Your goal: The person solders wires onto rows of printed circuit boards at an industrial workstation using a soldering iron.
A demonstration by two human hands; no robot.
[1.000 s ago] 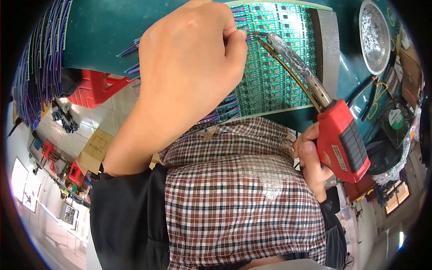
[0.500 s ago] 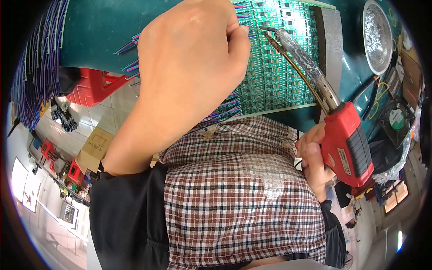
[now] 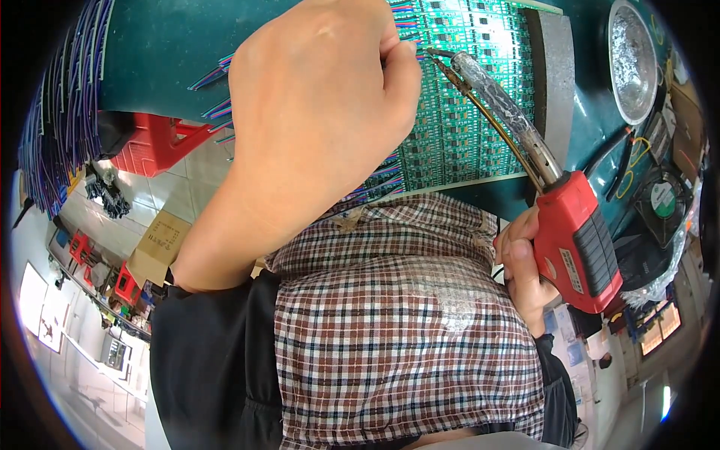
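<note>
My left hand (image 3: 315, 97) reaches over the left edge of a green panel of small circuit boards (image 3: 457, 127). Its thumb and forefinger are pinched together there; whatever they hold is hidden. Thin coloured wires (image 3: 221, 109) stick out left from under that hand, and more lie along the panel's edge. In my right hand (image 3: 525, 262) is a red soldering gun (image 3: 570, 240) with a black ribbed grip. Its grey barrel and thin brass-coloured tube slant up left, and the tip is close beside my left thumb, over the panel.
A grey metal bar (image 3: 555, 82) lies along the panel's right side. Further right are a metal bowl (image 3: 632, 64), black-handled cutters (image 3: 611, 154) and a small fan (image 3: 661, 201). Bundled wires (image 3: 67, 112) hang at the far left, near a red plastic stool (image 3: 154, 146).
The soldering gun has shifted slightly left, bringing its tip closer to my left thumb. My left hand stays almost still in its pinch.
</note>
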